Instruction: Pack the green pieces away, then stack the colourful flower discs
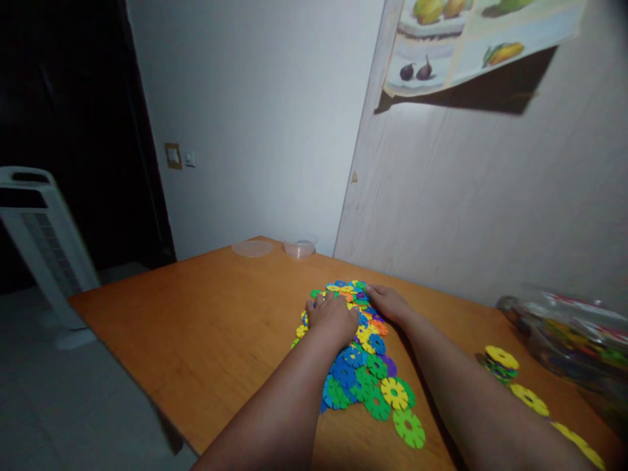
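Near the table's front edge, a light-green slotted disc (409,428) lies at the tail of a heap of slotted plastic discs (346,373), blue, green, yellow, orange and purple, running away from us across the wooden table (235,340). Off to our right, loose yellow discs (530,399) lead up to a short stack of discs (501,357), yellow on top.

Midway up the heap, our left hand (336,317) rests palm down, fingers loosely parted; no grip seen. Our right hand (387,302) sits at the heap's far right edge, fingers nearly straight, no disc visibly pinched. Step in hand, we judge: working the heap between both hands. Any next move calls for light, flat fingers, since thin overlapping discs slide easily.

Containers: right, a clear plastic bag (574,333) of coloured pieces, too blurred to sort. At the table's far corner, a clear plastic bowl (299,248), contents not made out, and left of it a translucent round lid (252,248), lying flat.
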{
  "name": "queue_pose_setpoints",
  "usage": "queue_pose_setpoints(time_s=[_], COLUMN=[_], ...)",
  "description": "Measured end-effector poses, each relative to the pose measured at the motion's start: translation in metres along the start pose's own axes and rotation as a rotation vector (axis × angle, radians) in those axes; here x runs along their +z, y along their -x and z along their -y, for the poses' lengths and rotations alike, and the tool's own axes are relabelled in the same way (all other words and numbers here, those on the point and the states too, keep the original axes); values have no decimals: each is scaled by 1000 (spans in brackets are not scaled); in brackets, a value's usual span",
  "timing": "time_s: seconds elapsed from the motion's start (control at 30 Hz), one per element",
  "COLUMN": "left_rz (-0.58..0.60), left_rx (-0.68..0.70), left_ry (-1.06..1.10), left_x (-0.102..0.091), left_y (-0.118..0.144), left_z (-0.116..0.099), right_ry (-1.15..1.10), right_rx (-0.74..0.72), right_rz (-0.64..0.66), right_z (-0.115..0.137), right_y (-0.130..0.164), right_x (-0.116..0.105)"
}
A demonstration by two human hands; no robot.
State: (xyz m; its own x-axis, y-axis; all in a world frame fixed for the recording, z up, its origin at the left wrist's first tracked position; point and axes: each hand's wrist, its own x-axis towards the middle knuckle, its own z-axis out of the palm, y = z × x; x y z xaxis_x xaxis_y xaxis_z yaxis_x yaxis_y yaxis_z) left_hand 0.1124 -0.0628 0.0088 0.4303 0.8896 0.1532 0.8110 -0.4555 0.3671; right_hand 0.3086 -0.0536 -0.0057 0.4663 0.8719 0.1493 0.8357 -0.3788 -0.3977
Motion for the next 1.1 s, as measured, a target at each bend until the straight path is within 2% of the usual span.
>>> queue_pose_setpoints(time_s=[0.1,0.2,0.5,0.63,0.7,0.77,0.87,1.0,1.1], left_rz=[-7,0,30,29,32,43,68,111,133], left_rx=[15,-4,-9,-4,32,92,215,367,407], left_ry=[-13,-10,29,31,24,10,-23,-49,-67], left_x=[-1,-4,-7,-11,-12,-11,-8,-1,3], left_y=[0,-2,-6,-3,-2,0,6,13,13], left_z=[0,0,0,-4,-7,-11,-16,-19,-16], right_ry=[-47,-84,-206,-261,-291,-295,-163,-35,-20], right_rx=[-165,-259,-374,-366,-297,-276,-197,-207,-245], right_rz=[86,117,117,94,38,48,67,112,129], right_z=[8,13,29,21,9,-5,-20,-15,-2], right_y=[10,26,92,130,149,170,198,216,215], right_x=[8,12,2,-9,-13,-14,-12,-8,-7])
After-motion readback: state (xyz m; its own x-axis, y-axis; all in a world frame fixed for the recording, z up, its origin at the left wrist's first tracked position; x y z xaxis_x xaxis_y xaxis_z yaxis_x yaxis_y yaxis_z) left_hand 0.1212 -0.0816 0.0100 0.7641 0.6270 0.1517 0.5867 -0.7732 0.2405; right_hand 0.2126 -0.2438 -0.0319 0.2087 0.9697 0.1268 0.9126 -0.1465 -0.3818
